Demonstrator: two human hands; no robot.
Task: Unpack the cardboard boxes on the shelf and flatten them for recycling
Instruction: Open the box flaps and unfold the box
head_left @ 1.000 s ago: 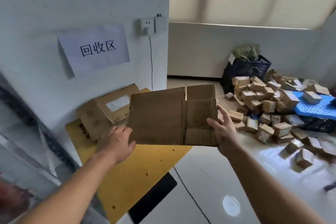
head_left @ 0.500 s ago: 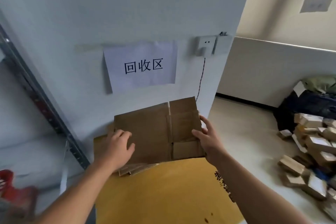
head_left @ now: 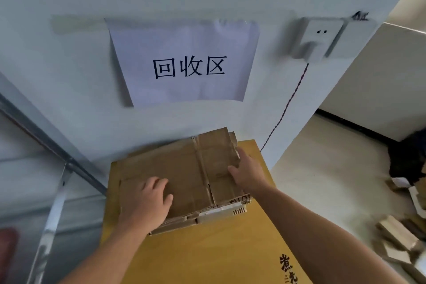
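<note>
Nearest the camera, on a large yellow cardboard sheet (head_left: 207, 251), a flattened brown cardboard box (head_left: 184, 170) tops a low stack by the wall. The left hand (head_left: 149, 203) presses flat on it, fingers spread. The right hand (head_left: 247, 174) lies straight-fingered along its right edge, thumb on top. Beyond hangs a white paper sign (head_left: 184, 62).

The left grip (head_left: 151, 205) and right grip (head_left: 247, 172) are bare hands, fingers and wrists uncovered. On the near side of the cardboard stack (head_left: 184, 168), both forearms show bare along their whole visible length.
</note>
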